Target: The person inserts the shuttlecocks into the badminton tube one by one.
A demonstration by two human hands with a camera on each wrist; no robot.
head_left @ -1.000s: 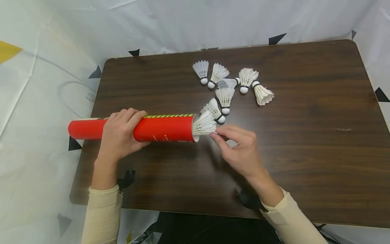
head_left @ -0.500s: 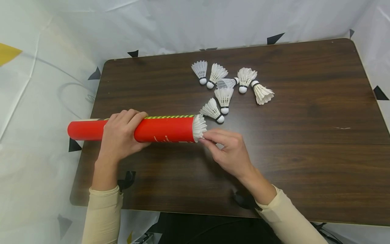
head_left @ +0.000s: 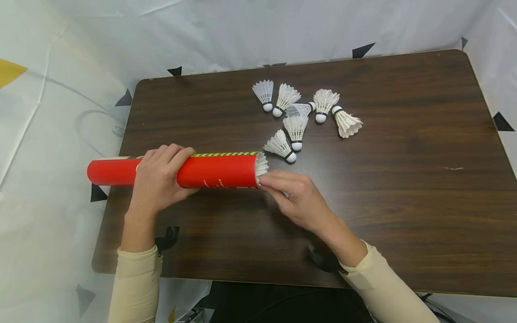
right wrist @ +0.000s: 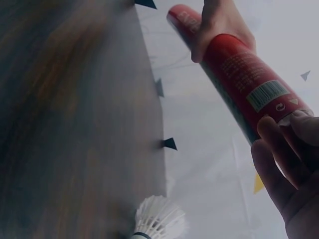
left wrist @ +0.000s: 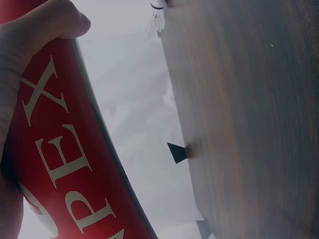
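As we work outward from the two hands, we enter first the left hand (head_left: 159, 177), wrapped over a red cylindrical tube (head_left: 220, 170), its fingers and thumb gripping the barrel. Second, the right hand (head_left: 295, 193), thumb and forefinger pinching the feathered edge of a white shuttlecock (head_left: 261, 163); the fingertips cover the spot, so we cannot say for certain whether they touch the tube's rim as well.

The shuttlecock: seated skirt outward in the tube's right-hand mouth, a fringe of feathers showing past the rim. The tube: held roughly level above the left part of a dark wood-grain counter (head_left: 404, 202), its left end reaching past the counter's edge in the head view. Along its far side, we note a yellow-and-black checked strip; on its barrel, pale capitals, of which we read X, E and P in the left wrist view; near its mouth, a barcode (right wrist: 268, 95).

Beyond the mouth, we count seven loose shuttlecocks (head_left: 295, 130) in a loose cluster on the counter. Nearest the tube, one feathered piece with its cork pointing away from the mouth; rightmost, one with its skirt opening toward the near right. Two of the seven have finer, mesh-like skirts.

Outermost, we list cream sleeves (head_left: 139, 282) on both forearms, white sheeting (head_left: 242, 36) around the counter, black patches (head_left: 363, 50) along its borders, and a yellow patch (head_left: 11, 72) at far left.
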